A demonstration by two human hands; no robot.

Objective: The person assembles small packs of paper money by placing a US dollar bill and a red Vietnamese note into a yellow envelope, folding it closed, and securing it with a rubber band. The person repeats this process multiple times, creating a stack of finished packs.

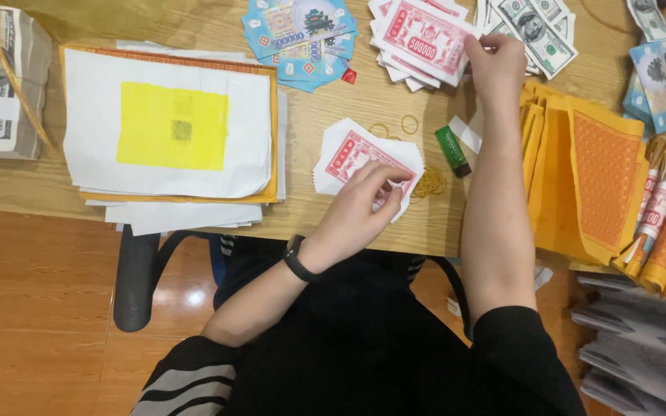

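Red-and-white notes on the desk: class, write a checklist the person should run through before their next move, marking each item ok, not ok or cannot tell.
1. Left hand rests on the near stack of red-and-white notes: ok.
2. Right hand has a grip on a note of the far red-and-white pile: ok.
3. Near stack squared up: not ok, edges fan out.
4. Rubber bands lie beside the near stack: ok.
5. Green lighter lies apart from both piles: ok.
6. Count of notes in the near stack: cannot tell.
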